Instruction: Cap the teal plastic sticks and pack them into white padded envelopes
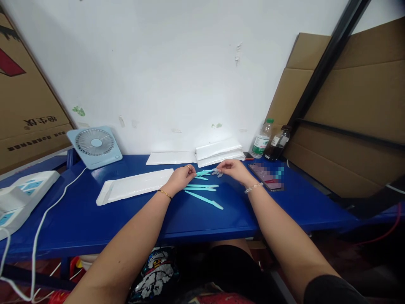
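My left hand (181, 178) is closed in a pinch on one end of a slim turquoise eyebrow razor (203, 172). At its other end my right hand (233, 170) is closed too, fingertips together at a small clear cap (214, 170). Whether the cap is on the razor or just off it I cannot tell. More small clear pieces (218, 174) lie close under the right fingertips. Several loose turquoise razors (202, 187) are spread on the blue table below and between my hands, one (205, 199) slanting nearest me.
Left of my hands lies a white padded mailer (133, 187); more white mailers (218, 152) are against the wall. A phone (266, 176) and two bottles (261, 141) stand or lie to the right. A light-blue fan (96, 145) and a white power strip (28, 196) occupy the left.
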### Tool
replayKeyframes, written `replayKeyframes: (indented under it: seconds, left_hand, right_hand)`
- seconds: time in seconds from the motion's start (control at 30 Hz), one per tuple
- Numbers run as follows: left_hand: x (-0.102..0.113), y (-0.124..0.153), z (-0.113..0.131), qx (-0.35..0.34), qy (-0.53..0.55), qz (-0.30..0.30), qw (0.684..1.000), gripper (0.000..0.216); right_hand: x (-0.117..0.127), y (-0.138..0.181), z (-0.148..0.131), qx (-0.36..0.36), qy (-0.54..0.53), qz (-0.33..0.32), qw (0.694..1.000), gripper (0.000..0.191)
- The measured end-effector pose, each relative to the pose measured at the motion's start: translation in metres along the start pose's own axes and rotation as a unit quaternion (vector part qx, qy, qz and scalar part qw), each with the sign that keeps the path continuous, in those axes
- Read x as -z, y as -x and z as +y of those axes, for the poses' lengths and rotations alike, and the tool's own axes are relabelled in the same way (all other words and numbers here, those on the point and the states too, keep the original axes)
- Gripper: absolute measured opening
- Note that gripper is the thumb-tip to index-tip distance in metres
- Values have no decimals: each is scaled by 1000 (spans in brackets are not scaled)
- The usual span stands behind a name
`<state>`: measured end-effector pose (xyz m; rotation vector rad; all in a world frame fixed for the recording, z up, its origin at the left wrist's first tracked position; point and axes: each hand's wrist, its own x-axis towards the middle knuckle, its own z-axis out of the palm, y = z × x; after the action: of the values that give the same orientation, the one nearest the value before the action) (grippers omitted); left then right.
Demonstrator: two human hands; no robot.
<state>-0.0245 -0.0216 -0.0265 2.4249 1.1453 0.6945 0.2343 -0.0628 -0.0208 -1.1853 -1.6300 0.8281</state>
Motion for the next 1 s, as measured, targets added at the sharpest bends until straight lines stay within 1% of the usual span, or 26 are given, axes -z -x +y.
replayKeyframes:
  seconds: [0.13, 0.23, 0.37, 0.57, 0.63, 0.73, 0.8, 0.9, 1.0]
  left_hand:
    - [-1, -1, -4, 12, 45, 1, 999, 20]
    - [-1, -2, -5, 15, 63, -6, 998, 21]
    - [-2, -2, -5, 22, 75, -12, 997, 23]
    - [-4, -2, -1, 8, 93, -18, 995, 23]
    - [-3, -2, -1, 12, 96, -16, 995, 23]
    - [-1, -2, -1, 28, 92, -7, 995, 23]
    - [0, -1, -1, 31, 90, -4, 995, 22]
    - [0, -2, -1, 25, 95, -8, 995, 22]
    - [-3, -3, -1, 19, 111, -12, 994, 24]
  right_hand:
    - [-1, 1, -1, -6, -45, 48, 998, 33]
    - [1, 1, 1, -4, -68, 61, 996, 34]
    - [-2, 1, 0, -7, -70, 46, 996, 35]
    - [-13, 2, -8, -26, -56, 13, 998, 35]
    - [-12, 1, -6, -27, -55, 17, 998, 35]
    - [-5, 0, -1, -15, -73, 46, 996, 34]
    - [-1, -1, 1, -8, -81, 54, 995, 34]
    - [-4, 0, -1, -10, -79, 39, 996, 34]
    - [-12, 2, -8, -21, -68, 17, 997, 33]
